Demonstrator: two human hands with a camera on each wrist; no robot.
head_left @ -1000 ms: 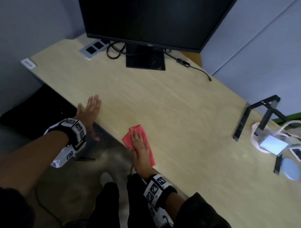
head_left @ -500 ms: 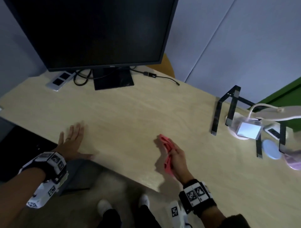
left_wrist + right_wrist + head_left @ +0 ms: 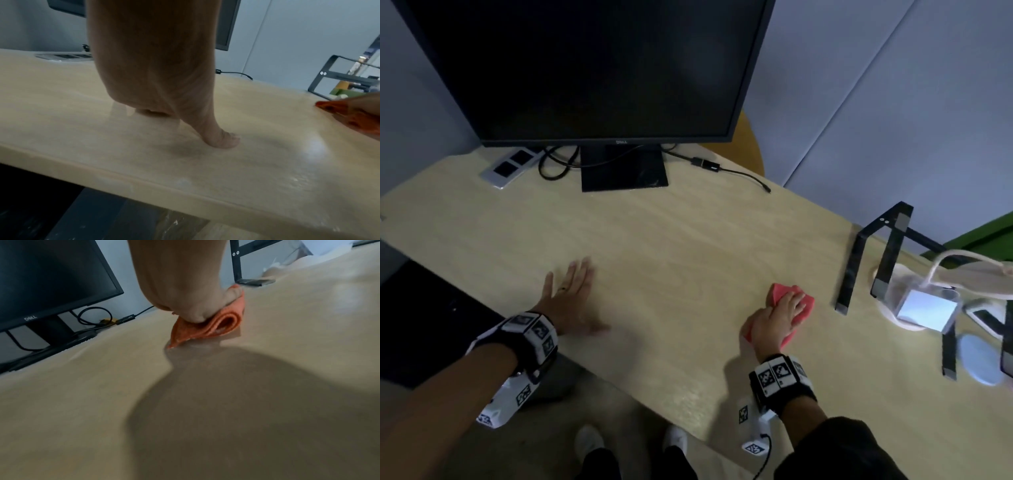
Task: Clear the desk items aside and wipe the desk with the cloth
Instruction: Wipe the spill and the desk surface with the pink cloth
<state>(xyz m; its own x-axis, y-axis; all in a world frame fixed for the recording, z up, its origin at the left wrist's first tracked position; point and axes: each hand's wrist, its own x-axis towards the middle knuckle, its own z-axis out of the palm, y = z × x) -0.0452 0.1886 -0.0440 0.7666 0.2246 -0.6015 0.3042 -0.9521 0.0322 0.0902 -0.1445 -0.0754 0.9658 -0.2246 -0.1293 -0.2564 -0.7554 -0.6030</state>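
The cloth (image 3: 792, 308), a folded red-orange rag, lies on the desk (image 3: 671, 246) at centre right of the head view, pressed down under the right hand (image 3: 774, 320); the fingers lie spread and fairly straight on top of it, and the wrist view shows its rolled fold (image 3: 222, 324) bulging out beneath the palm. The left hand (image 3: 566, 301) rests flat at lower left, fingers straight and apart, thumb (image 3: 222, 139) touching the wood near the front edge, holding nothing. Between the two hands the pale wood runs bare, and bare wood stretches up toward the monitor (image 3: 592, 68) in the upper half of the frame. Just right of the cloth stands a black metal stand (image 3: 859, 260), near but apart from it, with a white lamp base (image 3: 924, 308) and other small items crowded at the far right edge. A silver socket panel (image 3: 512, 168) and looped cables (image 3: 558, 164) sit beside the monitor foot. Grey-blue partitions close the room behind
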